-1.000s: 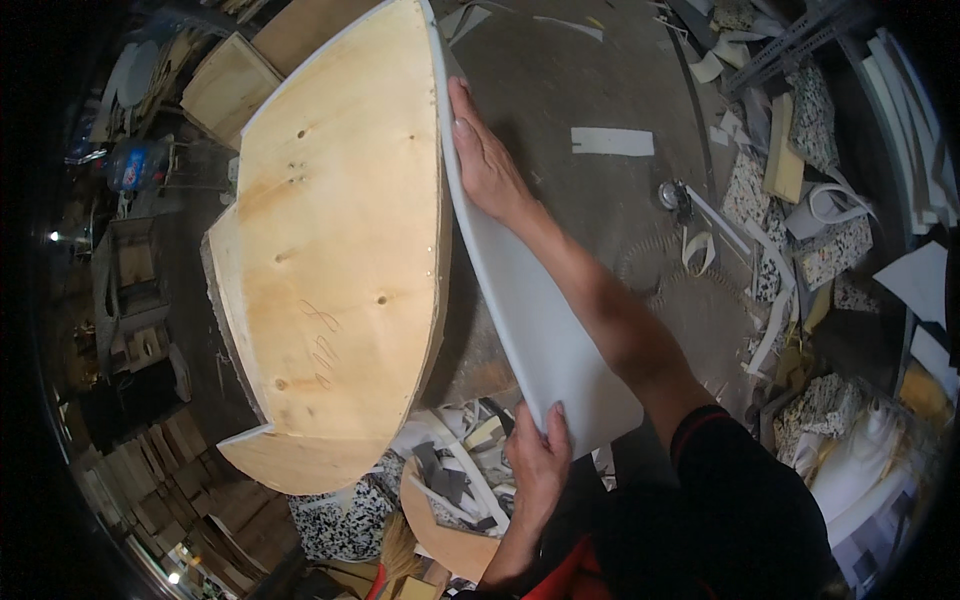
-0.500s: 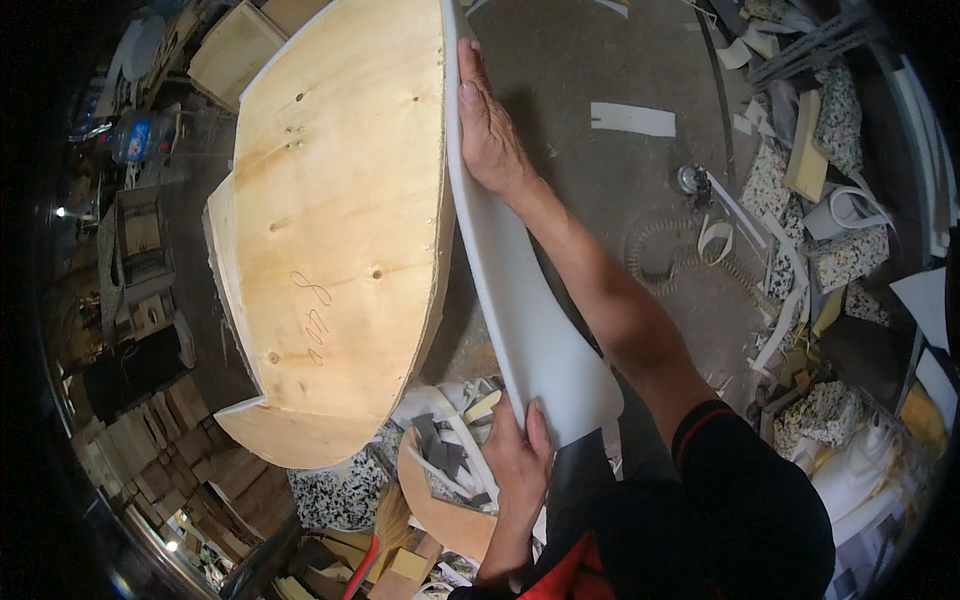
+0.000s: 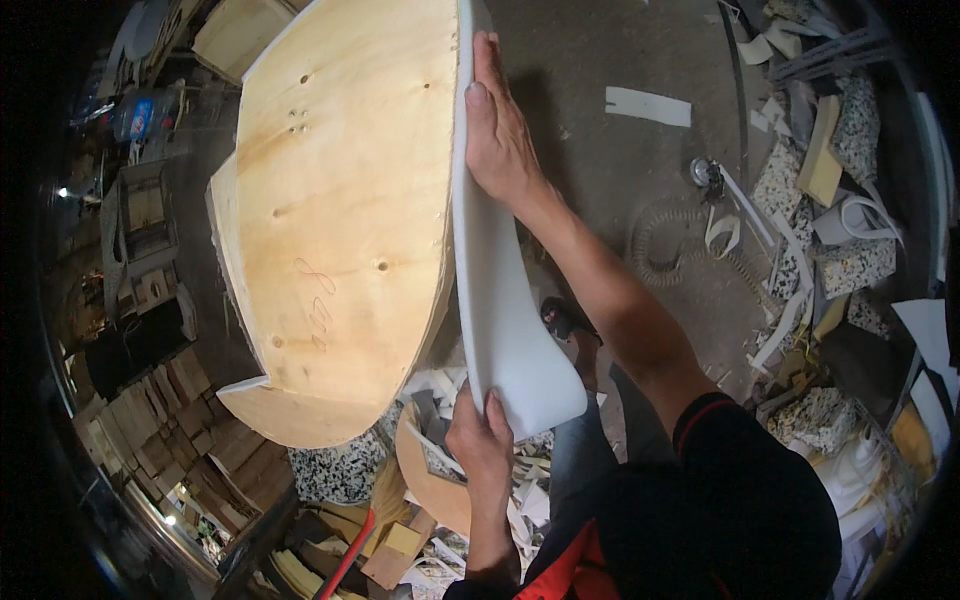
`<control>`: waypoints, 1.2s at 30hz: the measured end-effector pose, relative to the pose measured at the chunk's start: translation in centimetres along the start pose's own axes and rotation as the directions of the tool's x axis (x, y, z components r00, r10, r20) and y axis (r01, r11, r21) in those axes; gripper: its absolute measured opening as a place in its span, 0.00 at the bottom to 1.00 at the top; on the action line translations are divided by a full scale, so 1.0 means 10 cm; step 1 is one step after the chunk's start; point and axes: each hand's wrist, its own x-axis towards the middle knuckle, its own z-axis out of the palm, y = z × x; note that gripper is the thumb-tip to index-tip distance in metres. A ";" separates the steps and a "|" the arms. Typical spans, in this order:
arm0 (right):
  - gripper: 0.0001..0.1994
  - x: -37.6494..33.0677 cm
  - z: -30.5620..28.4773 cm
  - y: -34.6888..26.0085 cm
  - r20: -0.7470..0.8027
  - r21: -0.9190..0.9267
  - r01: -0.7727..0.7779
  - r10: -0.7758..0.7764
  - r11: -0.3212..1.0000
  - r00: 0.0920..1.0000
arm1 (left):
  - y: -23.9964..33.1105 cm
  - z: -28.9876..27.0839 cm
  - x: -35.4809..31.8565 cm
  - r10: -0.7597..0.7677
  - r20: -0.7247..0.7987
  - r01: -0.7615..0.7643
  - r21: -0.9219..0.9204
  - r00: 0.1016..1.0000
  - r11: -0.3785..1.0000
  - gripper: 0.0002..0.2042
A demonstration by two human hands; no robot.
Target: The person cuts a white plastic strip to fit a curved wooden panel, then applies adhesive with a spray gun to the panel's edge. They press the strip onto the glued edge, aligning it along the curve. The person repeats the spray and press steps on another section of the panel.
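A large plywood panel [image 3: 345, 200] with a curved edge and red handwriting fills the left and middle of the view. A white foam sheet [image 3: 505, 330] runs along its right edge, touching it at the top. Lower down, the sheet hangs away from the wood with a gap between. My right hand [image 3: 505, 145] lies flat against the sheet's outer side near the top, fingers stretched out and thumb by the edge. Close to the sheet's lower end, my left hand [image 3: 482, 440] pinches its edge between thumb and fingers.
Foam offcuts [image 3: 855, 265] pile up at the right. A coiled hose [image 3: 660, 245] and a white strip [image 3: 648, 106] lie on the floor. Wood pieces [image 3: 150, 425] stack at the lower left, and a broom [image 3: 385, 500] leans near scraps below the panel.
My left hand has shifted left with the foam's lower end, bringing it nearer the panel's edge. My right hand has moved slightly down and right. A foot now shows beside the sheet.
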 end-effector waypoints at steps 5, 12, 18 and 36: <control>0.33 -0.36 0.04 -0.13 0.022 0.029 -0.005 0.005 1.000 1.000 | 0.04 -0.06 0.02 0.066 0.006 -0.067 0.068 0.998 0.995 0.14; 0.32 -0.79 0.11 -0.27 0.028 0.057 -0.011 0.009 0.998 1.000 | 0.05 -0.17 0.08 0.135 0.067 -0.139 0.046 0.989 0.989 0.14; 0.33 -0.93 0.23 -0.32 -0.061 0.051 -0.007 0.010 0.999 0.998 | -0.20 -0.26 0.21 0.272 0.068 -0.275 0.049 0.960 0.960 0.14; 0.36 -0.93 0.31 -0.27 -0.093 0.079 -0.041 0.048 0.996 0.995 | -0.20 -0.39 0.14 0.476 0.062 -0.477 0.006 0.878 0.879 0.18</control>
